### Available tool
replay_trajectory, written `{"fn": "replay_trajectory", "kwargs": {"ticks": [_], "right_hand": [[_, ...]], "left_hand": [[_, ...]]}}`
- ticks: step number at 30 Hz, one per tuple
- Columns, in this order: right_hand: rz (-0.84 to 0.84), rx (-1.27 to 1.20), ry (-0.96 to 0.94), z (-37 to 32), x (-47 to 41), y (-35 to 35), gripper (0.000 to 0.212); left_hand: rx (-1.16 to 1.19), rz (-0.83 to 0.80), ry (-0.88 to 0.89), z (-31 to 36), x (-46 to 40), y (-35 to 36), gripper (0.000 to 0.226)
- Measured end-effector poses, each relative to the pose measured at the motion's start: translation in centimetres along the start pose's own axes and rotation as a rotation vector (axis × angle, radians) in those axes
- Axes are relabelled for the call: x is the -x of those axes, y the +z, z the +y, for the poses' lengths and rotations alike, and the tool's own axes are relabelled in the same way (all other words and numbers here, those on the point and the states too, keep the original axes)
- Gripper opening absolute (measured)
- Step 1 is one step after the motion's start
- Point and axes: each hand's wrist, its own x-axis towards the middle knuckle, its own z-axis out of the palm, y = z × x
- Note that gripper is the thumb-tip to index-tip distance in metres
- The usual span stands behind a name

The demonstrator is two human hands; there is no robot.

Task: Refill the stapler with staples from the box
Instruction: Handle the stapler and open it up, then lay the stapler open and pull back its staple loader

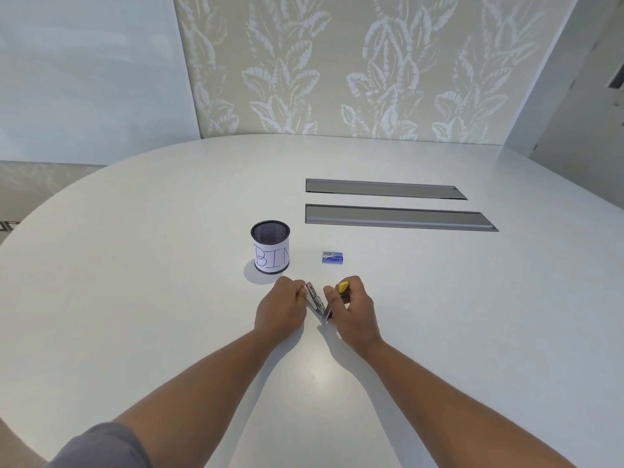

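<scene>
Both hands, left hand (282,307) and right hand (353,307), are clamped on the stapler (317,304), swung open just above the counter (439,298). The staple box (332,257) lies apart, seemingly unopened; loading appears not yet begun.

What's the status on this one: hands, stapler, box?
Left hand and right hand both gripping stapler, hinged open. Staple box on table, untouched, apparently closed. Nothing between.
</scene>
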Motion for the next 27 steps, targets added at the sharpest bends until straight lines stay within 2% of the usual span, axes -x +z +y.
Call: {"fn": "replay_trajectory", "kwargs": {"ticks": [7,11,15,18,21,27], "right_hand": [[-0.096,0.083,-0.071,-0.1,1.6,-0.2,0.028],[-0.186,0.243,-0.148,0.0,2.1,-0.3,0.023],[-0.264,0.427,-0.310,0.1,2.7,0.0,0.020],[-0.283,0.505,-0.356,0.0,3.0,0.1,0.023],[-0.319,0.515,-0.343,-0.1,3.0,0.1,0.036],[-0.416,0.484,-0.244,-0.8,3.1,-0.3,0.075]], "left_hand": [[-0.032,-0.016,0.005,0.4,0.3,-0.2,0.018],[0.006,-0.035,-0.001,0.1,0.2,0.0,0.011],[0.101,-0.068,-0.058,-0.4,0.3,0.1,0.041],[0.138,-0.066,-0.044,-0.3,0.5,0.0,0.038],[0.161,-0.072,-0.032,-0.1,0.7,-0.3,0.037],[0.146,-0.082,-0.007,-0.2,0.6,-0.2,0.047]]}}
